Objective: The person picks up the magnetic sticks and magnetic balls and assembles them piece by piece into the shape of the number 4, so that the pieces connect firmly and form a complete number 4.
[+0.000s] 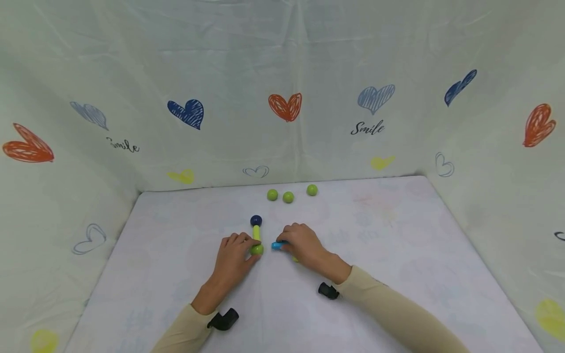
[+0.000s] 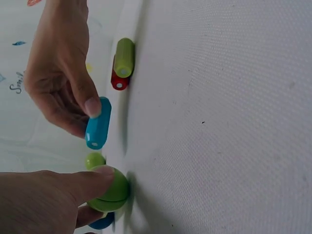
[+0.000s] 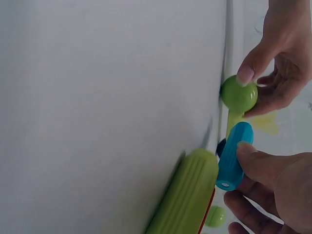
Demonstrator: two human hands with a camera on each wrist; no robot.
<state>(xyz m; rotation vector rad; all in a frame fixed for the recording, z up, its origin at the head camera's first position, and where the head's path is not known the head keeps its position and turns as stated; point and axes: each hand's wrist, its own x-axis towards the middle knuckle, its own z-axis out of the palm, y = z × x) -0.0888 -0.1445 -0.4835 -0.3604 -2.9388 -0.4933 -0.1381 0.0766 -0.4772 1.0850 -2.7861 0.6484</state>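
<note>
my left hand (image 1: pixel 230 260) pinches a green ball (image 1: pixel 257 250) at the near end of a yellow stick (image 1: pixel 256 232), a dark blue ball (image 1: pixel 256 220) at its far end; my right hand (image 1: pixel 305 246) pinches a blue stick (image 1: pixel 276 245) just beside, not touching, with green and red sticks (image 2: pixel 125 54) lying near it

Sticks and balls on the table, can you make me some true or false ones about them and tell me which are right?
1. The right hand holds a blue stick. True.
2. The left hand holds a red ball. False: its fingers are on a green ball.
3. Three loose green balls lie near the far edge of the table. True.
4. The blue stick is touching the green ball. False: there is a gap between them.
5. A yellow-green stick runs between the dark blue ball and the green ball. True.
</note>
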